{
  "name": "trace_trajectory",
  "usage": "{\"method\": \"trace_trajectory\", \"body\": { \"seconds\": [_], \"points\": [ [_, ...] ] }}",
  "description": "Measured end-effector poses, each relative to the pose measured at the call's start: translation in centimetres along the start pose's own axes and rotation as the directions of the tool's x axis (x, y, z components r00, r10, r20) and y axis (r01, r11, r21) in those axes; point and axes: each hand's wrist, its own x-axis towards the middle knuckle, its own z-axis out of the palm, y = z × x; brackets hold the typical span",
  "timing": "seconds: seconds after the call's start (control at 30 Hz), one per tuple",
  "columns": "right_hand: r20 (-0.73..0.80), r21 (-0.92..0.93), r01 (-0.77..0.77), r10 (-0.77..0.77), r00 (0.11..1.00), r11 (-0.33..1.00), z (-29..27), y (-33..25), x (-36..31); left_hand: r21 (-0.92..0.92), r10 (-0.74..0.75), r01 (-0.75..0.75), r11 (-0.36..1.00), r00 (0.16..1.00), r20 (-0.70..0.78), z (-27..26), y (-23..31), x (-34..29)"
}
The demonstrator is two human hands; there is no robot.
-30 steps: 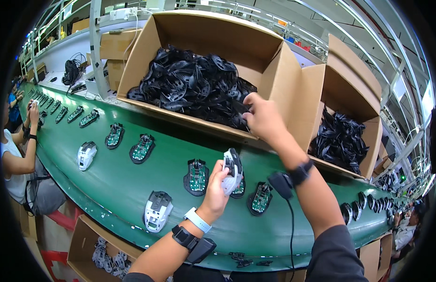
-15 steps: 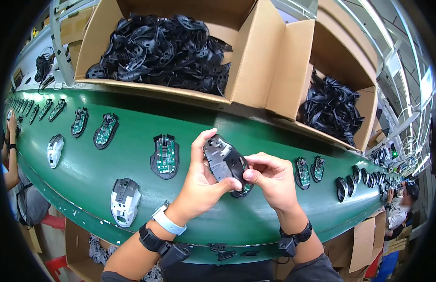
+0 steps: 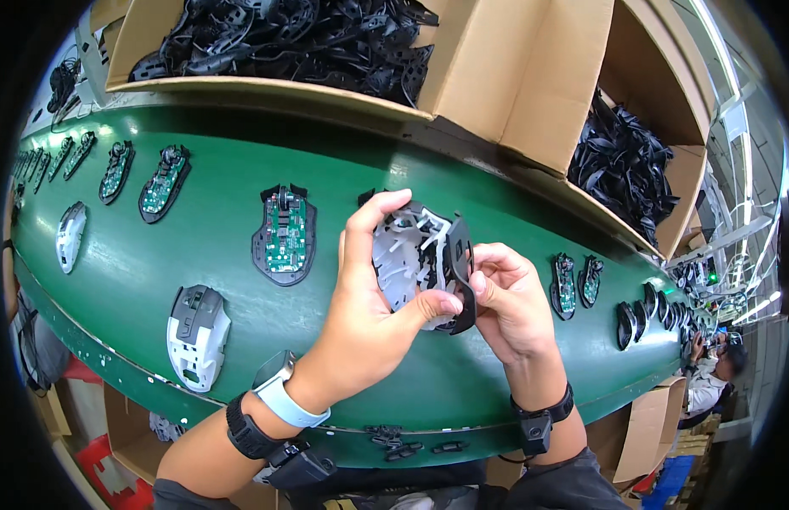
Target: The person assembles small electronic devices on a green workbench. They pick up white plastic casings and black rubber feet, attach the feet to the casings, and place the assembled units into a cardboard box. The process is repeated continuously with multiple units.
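My left hand (image 3: 360, 293) is closed around a computer mouse's upper shell (image 3: 398, 263), thumb across its near end. The shell's pale, ribbed inside faces up. Along its right side runs a curved black side panel (image 3: 466, 302), pinched by the thumb and fingers of my right hand (image 3: 515, 306). Whether the panel is fully seated on the shell I cannot tell. Behind my left index finger a dark part (image 3: 365, 196) shows, mostly hidden. To the left lie a mouse base with a green circuit board (image 3: 285, 238) and a white-and-grey mouse shell (image 3: 196, 336).
A green work surface (image 3: 343, 416) carries rows of circuit-board bases (image 3: 165, 185), another white shell (image 3: 70, 236) and black curved parts (image 3: 628, 325). Cardboard boxes (image 3: 488, 76) of black plastic parts stand beyond. Small black pieces (image 3: 394, 442) lie by the near edge. A person (image 3: 709, 378) sits far right.
The held shell has turned so that its ribbed inside shows. Both hands stay on it, the right one now at the black side panel. The whole view has shifted, with the boxes higher up.
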Motion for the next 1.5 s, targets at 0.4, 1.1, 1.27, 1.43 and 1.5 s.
{"method": "trace_trajectory", "body": {
  "seconds": [0.4, 1.1, 1.27, 1.43, 1.5],
  "points": [
    [-0.058, -0.069, -0.108, 0.104, 0.993, 0.992, 0.9, -0.4, 0.1, 0.247, 0.026, -0.022, 0.969, 1.000, -0.010, -0.9, 0.3, -0.1],
    [0.209, -0.671, 0.266, -0.168, 0.963, 0.692, 3.0, -2.1, -1.7, 0.217, 0.046, -0.061, 0.974, 0.996, 0.072, -2.3, 3.4, -0.2],
    [0.143, -0.678, 0.159, -0.084, 0.986, 0.718, 1.8, -2.8, -2.2, 0.246, 0.004, -0.017, 0.969, 0.999, 0.051, -1.6, 2.3, 0.2],
    [0.439, -0.628, 0.678, -0.546, 0.713, 0.382, 2.4, -0.3, -1.3, 0.218, -0.095, 0.070, 0.973, 0.990, 0.105, -1.6, 2.0, -0.1],
    [0.458, -0.640, 0.674, -0.520, 0.721, 0.369, 2.1, 0.3, -2.7, 0.209, -0.082, 0.052, 0.977, 0.987, 0.141, 0.4, 1.3, -0.3]
  ]
}}
